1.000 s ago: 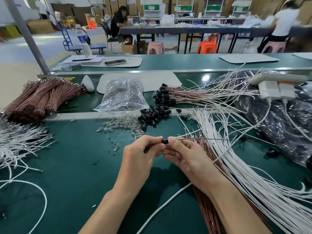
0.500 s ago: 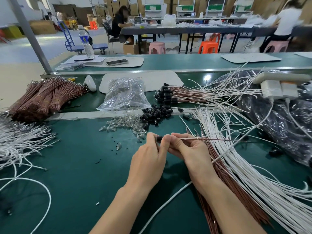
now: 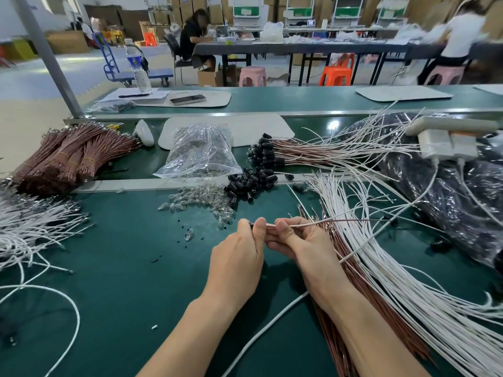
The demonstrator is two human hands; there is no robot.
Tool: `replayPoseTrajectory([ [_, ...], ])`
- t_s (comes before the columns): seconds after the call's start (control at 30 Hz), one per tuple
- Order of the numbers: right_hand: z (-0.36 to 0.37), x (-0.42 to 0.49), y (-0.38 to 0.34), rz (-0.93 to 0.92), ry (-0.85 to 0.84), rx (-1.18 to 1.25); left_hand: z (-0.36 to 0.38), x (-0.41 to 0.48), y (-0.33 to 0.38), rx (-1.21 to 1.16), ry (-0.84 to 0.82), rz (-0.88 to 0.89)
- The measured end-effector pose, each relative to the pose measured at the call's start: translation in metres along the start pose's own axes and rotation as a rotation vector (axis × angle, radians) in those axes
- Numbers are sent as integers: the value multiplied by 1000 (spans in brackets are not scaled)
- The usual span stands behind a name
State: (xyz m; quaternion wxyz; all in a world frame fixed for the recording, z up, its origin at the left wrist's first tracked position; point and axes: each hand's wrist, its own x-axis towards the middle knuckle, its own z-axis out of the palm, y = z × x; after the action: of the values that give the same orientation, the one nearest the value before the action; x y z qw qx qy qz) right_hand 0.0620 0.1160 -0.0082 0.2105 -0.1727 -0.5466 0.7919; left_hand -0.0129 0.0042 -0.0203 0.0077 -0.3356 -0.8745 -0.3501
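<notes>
The only label in sight is the blue one on the bottle (image 3: pixel 137 66), upper left of the frame, and its print is too small to read. One phone (image 3: pixel 187 99) lies near that bottle, and one clear bag (image 3: pixel 200 152) sits in the upper middle. Just below the bag are a loose heap of bulbs (image 3: pixel 198 200) and a pile of black caps (image 3: pixel 249 183), both too many to count. Banded brown bundles (image 3: pixel 68 156) lie at the left edge, and white strands (image 3: pixel 381 268) fan across the right of the green counter (image 3: pixel 122 268).

At the centre of the frame, just above the counter, the left hand (image 3: pixel 238 259) is curled, pinching one cap (image 3: pixel 251 223) between thumb and fingertips. The right hand (image 3: pixel 299 240) is close beside it, fingers bent, pinching two wires (image 3: pixel 310 225), one white and one brown. They run from the cap out to the right.
</notes>
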Motion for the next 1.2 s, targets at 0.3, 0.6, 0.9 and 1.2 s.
replayPoseTrajectory([
  [0.3, 5, 0, 1, -29, 87, -2, -3, -1, 2, -106, 60, 11],
  [0.6, 3, 0, 0, 6, 31, 12, -1, 0, 1, -5, 8, -21],
  [0.9, 2, -1, -22, -76, 152, 138, -18, 5, -5, -639, 220, -45],
  [1.2, -20, 47, -130, -320, 66, 6, -67, 96, 20, -559, 179, 171],
])
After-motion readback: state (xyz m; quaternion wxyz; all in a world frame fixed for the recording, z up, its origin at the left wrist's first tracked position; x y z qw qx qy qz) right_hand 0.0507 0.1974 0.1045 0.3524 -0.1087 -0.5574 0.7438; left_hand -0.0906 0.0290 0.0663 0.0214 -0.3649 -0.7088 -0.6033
